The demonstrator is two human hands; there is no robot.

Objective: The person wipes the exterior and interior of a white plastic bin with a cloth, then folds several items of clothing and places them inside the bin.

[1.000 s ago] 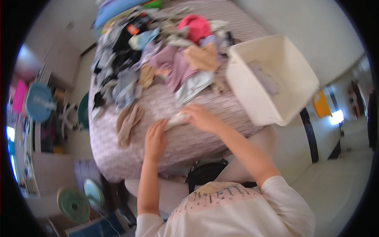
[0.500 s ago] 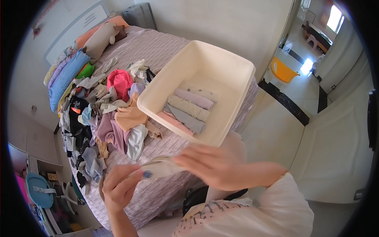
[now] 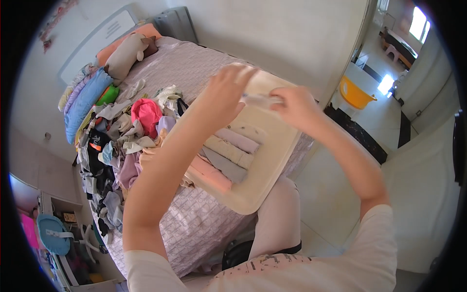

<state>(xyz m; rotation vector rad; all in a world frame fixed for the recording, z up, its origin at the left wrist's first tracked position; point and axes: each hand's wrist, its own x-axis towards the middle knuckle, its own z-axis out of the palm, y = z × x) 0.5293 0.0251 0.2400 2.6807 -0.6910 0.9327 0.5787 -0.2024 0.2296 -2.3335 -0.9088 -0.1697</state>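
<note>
A small whitish folded cloth (image 3: 259,100), blurred by motion, stretches between my two hands over the far end of a cream plastic bin (image 3: 245,207). My left hand (image 3: 227,90) grips one end, its fingertips partly smeared. My right hand (image 3: 296,103) pinches the other end between thumb and fingers. Below them in the bin lie rolled clothes side by side: a lilac roll (image 3: 237,139), a cream roll (image 3: 228,151), a grey roll (image 3: 224,164) and a pink one (image 3: 210,173). My left forearm hides part of the bin's left side.
The bin stands on the bed's edge beside my knee. Left of it spreads a heap of loose clothes, with a bright pink garment (image 3: 146,117) on top. Folded blue bedding (image 3: 87,102) and a plush toy (image 3: 127,58) lie farther back. A yellow basin (image 3: 357,93) is by the doorway.
Both hands have moved up and away from my lap, carrying the whitish cloth over the bin. The bin sits lower in the picture, nearer me.
</note>
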